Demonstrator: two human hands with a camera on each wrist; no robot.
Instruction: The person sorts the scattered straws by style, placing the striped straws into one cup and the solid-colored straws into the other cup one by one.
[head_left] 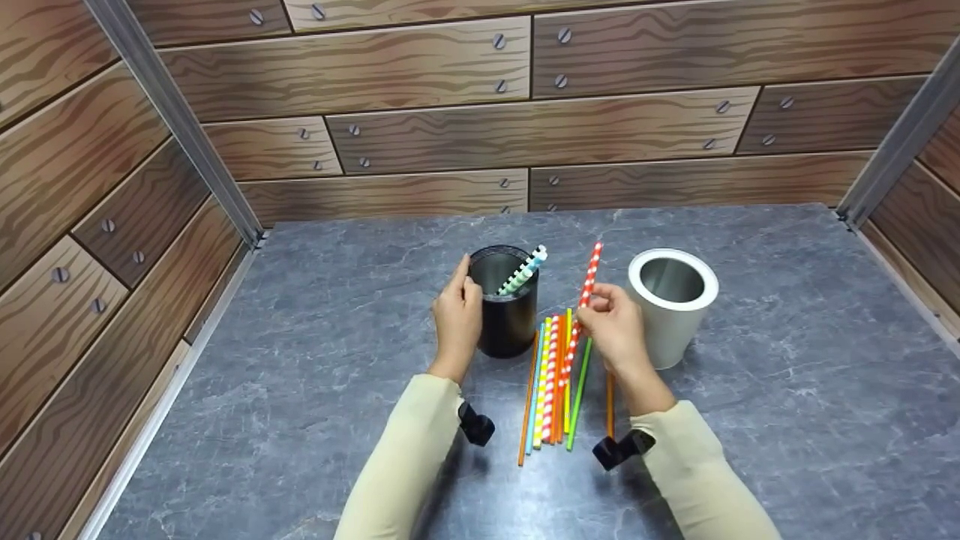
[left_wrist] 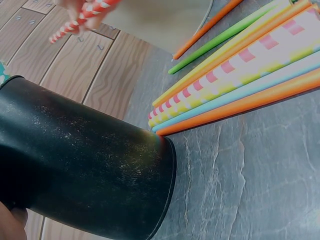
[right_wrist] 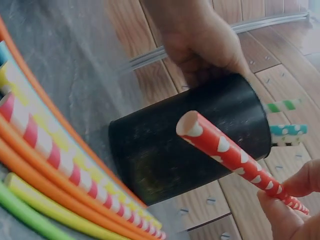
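Note:
My left hand [head_left: 456, 319] holds the side of a black cylindrical cup [head_left: 513, 326], which stands upright on the table. Several patterned paper straws [head_left: 519, 277] lean inside it; green-and-white stripes and blue with white dots show in the right wrist view. Between thumb and fingers, my right hand [head_left: 616, 324] pinches a red paper straw [right_wrist: 232, 159] with white heart-like marks. That straw is raised and tilted, to the right of the cup and apart from it. Below the right hand lies a row of loose straws, among them a red-and-white striped one [right_wrist: 74, 170] and a green one [head_left: 580, 397].
A white cylindrical container [head_left: 667, 337] with a thick rim stands just right of my right hand. An orange straw [head_left: 610, 409] lies separately beneath the right wrist. The grey marbled table [head_left: 315, 360] is bounded by wood-patterned walls [head_left: 420, 135] at the back and sides.

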